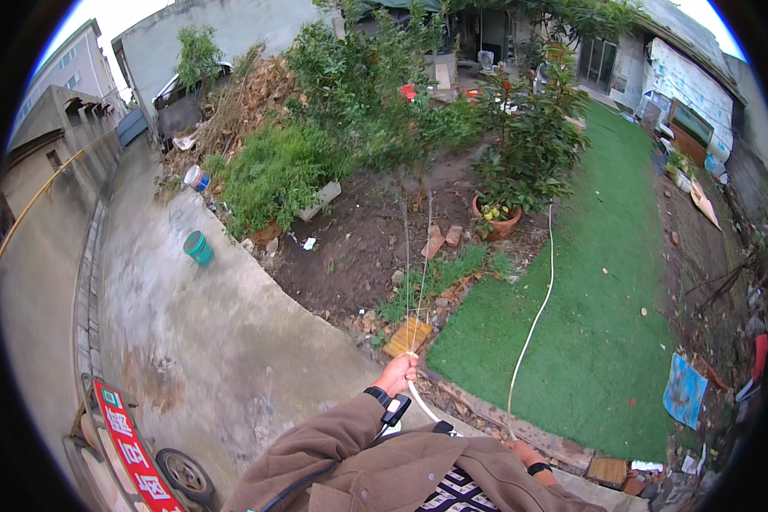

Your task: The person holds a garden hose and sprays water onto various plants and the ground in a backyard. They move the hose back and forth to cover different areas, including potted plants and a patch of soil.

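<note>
My left hand [397,375] is closed around the end of a white hose, held out in front of me. Thin streams of water [424,264] rise from that end toward the leafy bushes [358,94]. Below the fist, the hose curves back toward my body. Lower and to the right, my right hand [520,452] is closed on another stretch of the white hose [533,328], its fingers partly hidden by my sleeve. From there the hose runs across the green artificial turf [606,341] to near a potted plant [502,224].
A concrete path [222,316] lies to the left, with a green bucket [198,248] and a white-and-blue pail [196,178]. Bricks [433,241] and a yellowish tile [408,338] border the soil bed. A red sign [132,444] and a wheel [184,475] are at lower left.
</note>
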The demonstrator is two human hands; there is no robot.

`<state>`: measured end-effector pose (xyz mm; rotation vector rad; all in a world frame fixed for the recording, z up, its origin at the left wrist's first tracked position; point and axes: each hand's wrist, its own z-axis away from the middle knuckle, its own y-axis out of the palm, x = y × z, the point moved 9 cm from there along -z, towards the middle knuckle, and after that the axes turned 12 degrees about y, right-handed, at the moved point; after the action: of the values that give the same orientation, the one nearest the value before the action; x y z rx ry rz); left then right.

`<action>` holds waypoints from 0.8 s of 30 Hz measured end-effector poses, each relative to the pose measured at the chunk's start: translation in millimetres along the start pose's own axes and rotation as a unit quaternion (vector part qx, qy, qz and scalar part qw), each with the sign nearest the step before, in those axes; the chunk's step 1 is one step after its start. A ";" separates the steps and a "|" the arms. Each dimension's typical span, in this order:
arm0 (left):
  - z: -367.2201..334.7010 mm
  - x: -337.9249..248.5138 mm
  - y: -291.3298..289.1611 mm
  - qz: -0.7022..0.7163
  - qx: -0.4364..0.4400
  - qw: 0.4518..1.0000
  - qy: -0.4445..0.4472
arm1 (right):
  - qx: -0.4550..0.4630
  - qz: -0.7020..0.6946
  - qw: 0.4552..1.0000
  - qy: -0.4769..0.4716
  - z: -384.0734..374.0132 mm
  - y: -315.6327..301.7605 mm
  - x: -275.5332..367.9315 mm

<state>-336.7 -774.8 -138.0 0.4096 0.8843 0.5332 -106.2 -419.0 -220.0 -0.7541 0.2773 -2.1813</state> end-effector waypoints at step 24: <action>57.1 -130.9 61.8 0.041 0.079 0.949 0.303 | -0.041 -0.044 0.996 -0.059 -25.1 -23.6 64.3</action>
<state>-374.9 -810.0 8.7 0.4349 1.5147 0.6819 -168.5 -452.8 -202.7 -0.9541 0.2797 -2.2086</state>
